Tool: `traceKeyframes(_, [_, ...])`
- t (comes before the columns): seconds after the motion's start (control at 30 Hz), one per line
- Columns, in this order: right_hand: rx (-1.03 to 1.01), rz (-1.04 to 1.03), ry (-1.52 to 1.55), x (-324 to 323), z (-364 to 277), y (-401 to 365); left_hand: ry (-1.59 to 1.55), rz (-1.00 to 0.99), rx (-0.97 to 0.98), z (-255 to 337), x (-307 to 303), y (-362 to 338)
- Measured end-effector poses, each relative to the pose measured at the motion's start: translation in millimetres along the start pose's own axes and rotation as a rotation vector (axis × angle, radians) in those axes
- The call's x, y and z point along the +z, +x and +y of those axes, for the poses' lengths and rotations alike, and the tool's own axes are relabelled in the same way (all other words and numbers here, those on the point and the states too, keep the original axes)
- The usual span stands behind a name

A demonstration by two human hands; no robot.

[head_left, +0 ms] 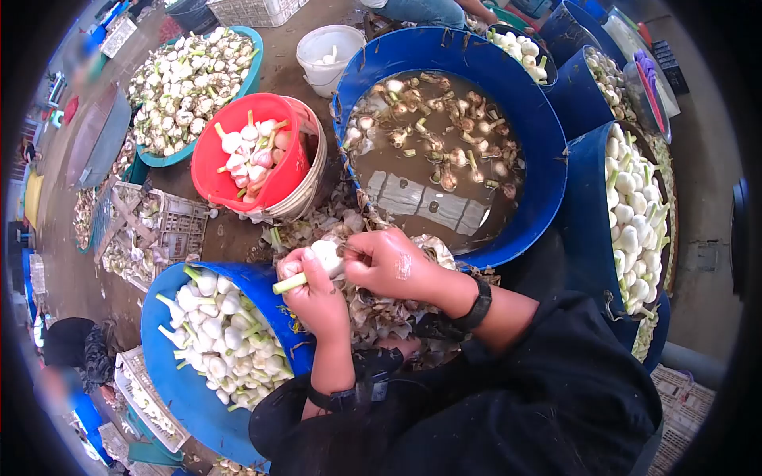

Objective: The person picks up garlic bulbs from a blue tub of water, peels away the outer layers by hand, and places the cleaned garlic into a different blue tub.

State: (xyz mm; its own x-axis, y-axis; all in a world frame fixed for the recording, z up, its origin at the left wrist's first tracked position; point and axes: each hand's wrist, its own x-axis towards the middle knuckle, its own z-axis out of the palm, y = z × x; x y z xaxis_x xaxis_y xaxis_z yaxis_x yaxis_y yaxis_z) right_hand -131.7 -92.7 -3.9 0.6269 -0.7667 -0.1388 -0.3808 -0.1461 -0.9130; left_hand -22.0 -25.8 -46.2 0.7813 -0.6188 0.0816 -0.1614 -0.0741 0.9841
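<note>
Holding one white bulb [327, 255] up over the heap of peelings [381, 313], about midway across the ground between the tubs. Clasping it in the left hand [317, 297], fingers wrapped shut around the bulb and its green stalk [290, 282], with the stalk end poking out leftward past the knuckles. Pinching at the top of the same bulb with the right hand [393, 266], fingertips closed on its skin, and wearing a black watch [479, 305] on that wrist.

Looking down from the head view at the ground around the hands:
- Just left of the left hand, a near blue tub [171, 397] heaped with cleaned white bulbs, its rim against the peelings.
- Beyond the hands, a large water tub [544, 159], blue, holding brown water with dirty bulbs and stalks floating toward its far side.
- Left of that, a red bucket [210, 170] tilted inside a pale one and carrying pinkish-white bulbs.
- Toward the far left corner, a teal basin [255, 49] piled high with bulbs, and near it a white bucket [329, 49].
- Along the right edge, a side tub [583, 198], also blue and filled with white bulbs.
- Left of the red bucket, a grey crate [182, 226].
- At the far edge, part of another person [421, 9], seated.
</note>
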Motion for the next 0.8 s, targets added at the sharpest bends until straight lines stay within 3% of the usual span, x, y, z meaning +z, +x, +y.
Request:
traceKeyframes(0.07, [0.066, -0.017, -0.108, 0, 10, -3, -0.256, 0.008, -0.405, 12, 0, -1])
traceKeyframes(0.23, [0.093, -0.057, -0.196, 5, 25, -13, -0.339, 0.081, -0.521, 9, -2, 6])
traceKeyframes(0.3, [-0.112, -0.162, -0.141, 5, 22, -16, -0.491, 0.048, -0.665, 2, -7, 9])
traceKeyframes(0.33, [-0.094, -0.421, -0.336, 0, 21, -15, -0.572, 0.074, -0.701, 4, -10, 14])
traceKeyframes(0.37, [-0.093, -0.414, -0.335, -4, 21, -16, -0.654, 0.096, -0.737, 4, -13, 21])
traceKeyframes(0.43, [-0.094, -0.52, -0.532, -14, 24, -16, -0.857, 0.101, -0.504, -1, -24, 45])
traceKeyframes(0.5, [0.042, -0.276, -0.375, -29, 50, 0, -0.991, 0.071, -0.474, 28, -34, 59])
traceKeyframes(0.53, [0.002, -0.111, -0.413, -40, 71, 13, -0.99, 0.07, -0.472, 26, -35, 59])
traceKeyframes(0.57, [0.117, -0.041, -0.447, -54, 91, 30, -0.945, 0.032, -0.43, 22, -38, 57])
traceKeyframes(0.6, [-0.054, 0.081, -0.712, -68, 137, 46, -0.899, -0.004, -0.384, 18, -40, 55])
traceKeyframes(0.63, [0.03, 0.086, -0.895, -82, 173, 62, -0.775, 0.018, -0.432, 11, -35, 49])
traceKeyframes(0.67, [0.188, -0.121, -1.168, -95, 206, 77, -0.696, -0.001, -0.483, 4, -30, 44])
traceKeyframes(0.7, [0.119, -0.172, -1.563, -101, 255, 82, -0.617, -0.014, -0.53, -1, -25, 40])
traceKeyframes(0.77, [0.026, -0.272, -1.829, -114, 313, 73, -0.465, -0.067, -0.534, -5, -13, 36])
traceKeyframes(0.8, [-0.002, -0.445, -1.802, -116, 338, 74, -0.397, -0.083, -0.504, -7, -8, 35])
